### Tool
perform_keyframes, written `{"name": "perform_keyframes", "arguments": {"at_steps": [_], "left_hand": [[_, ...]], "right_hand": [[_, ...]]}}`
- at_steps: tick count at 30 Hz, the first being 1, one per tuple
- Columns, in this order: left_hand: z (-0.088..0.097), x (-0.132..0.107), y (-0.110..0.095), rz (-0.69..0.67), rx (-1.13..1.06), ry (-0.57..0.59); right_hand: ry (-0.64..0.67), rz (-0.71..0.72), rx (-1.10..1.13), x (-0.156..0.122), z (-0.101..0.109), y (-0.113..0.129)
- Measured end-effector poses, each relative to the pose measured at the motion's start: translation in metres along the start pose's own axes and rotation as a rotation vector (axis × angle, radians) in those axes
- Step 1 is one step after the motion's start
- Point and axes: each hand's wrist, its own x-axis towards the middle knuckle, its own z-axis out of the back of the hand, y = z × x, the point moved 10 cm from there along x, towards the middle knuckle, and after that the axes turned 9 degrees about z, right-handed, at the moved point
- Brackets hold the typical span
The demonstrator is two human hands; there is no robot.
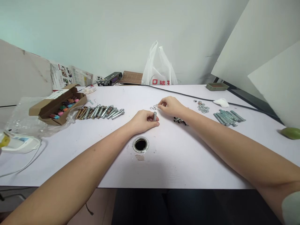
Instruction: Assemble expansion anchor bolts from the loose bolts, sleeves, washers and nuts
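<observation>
My left hand [144,121] is closed around an upright silver expansion bolt [155,116], near the middle of the white table. Just beyond it, my right hand [172,107] has its fingertips pinched together at a small group of washers [154,107]. What sits between those fingertips is too small to make out. Several metal sleeves [180,121] lie partly hidden below my right forearm. To the right are loose nuts [203,107] and a pile of plain bolts [228,117]. A row of assembled expansion bolts [100,112] lies at the left.
An open cardboard box [58,106] of coloured pieces stands at the left. A round hole [141,144] opens in the table in front of me. Along the back run a black cable [178,92] and a white plastic bag [159,68]. A green fruit [291,133] lies far right.
</observation>
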Motion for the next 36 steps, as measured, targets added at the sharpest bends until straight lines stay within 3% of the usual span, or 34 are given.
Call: {"name": "perform_keyframes", "arguments": {"at_steps": [7, 14, 24, 30, 33, 36], "left_hand": [[0.006, -0.006, -0.007, -0.034, -0.065, 0.005], [0.005, -0.007, -0.012, -0.061, -0.089, 0.076], [0.006, -0.009, -0.010, -0.001, -0.098, 0.079], [0.006, -0.010, -0.014, 0.000, -0.071, 0.076], [0.005, -0.008, -0.013, -0.004, -0.060, 0.081], [0.005, -0.007, -0.011, -0.012, -0.069, 0.089]], "right_hand": [[0.079, -0.113, -0.179, 0.012, -0.014, -0.014], [0.132, -0.193, -0.089, 0.006, -0.014, -0.019], [0.050, -0.233, -0.002, -0.008, 0.008, -0.024], [0.093, -0.273, -0.108, -0.001, -0.005, -0.026], [0.123, -0.264, -0.072, 0.005, -0.012, -0.026], [0.131, -0.235, 0.022, 0.002, -0.006, -0.019]]}}
